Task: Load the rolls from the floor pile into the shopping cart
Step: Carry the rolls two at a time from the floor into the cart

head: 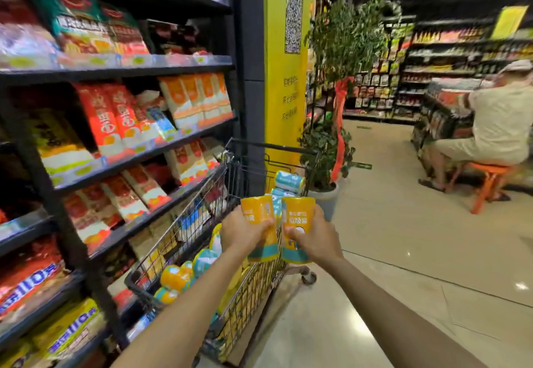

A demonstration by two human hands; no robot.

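Your left hand (pixel 243 230) and right hand (pixel 313 240) each grip an orange roll, fingers curled round the wrappers, above the right side of the shopping cart (pixel 184 232). The left roll (pixel 259 214) sits over the basket, with loaded rolls (pixel 176 276) lying below your left fingers. The right roll (pixel 298 217) seems, in this blurred view, to hang just outside the wire. Released there, it would likely clip the cart's edge and drop to the floor (pixel 403 237).
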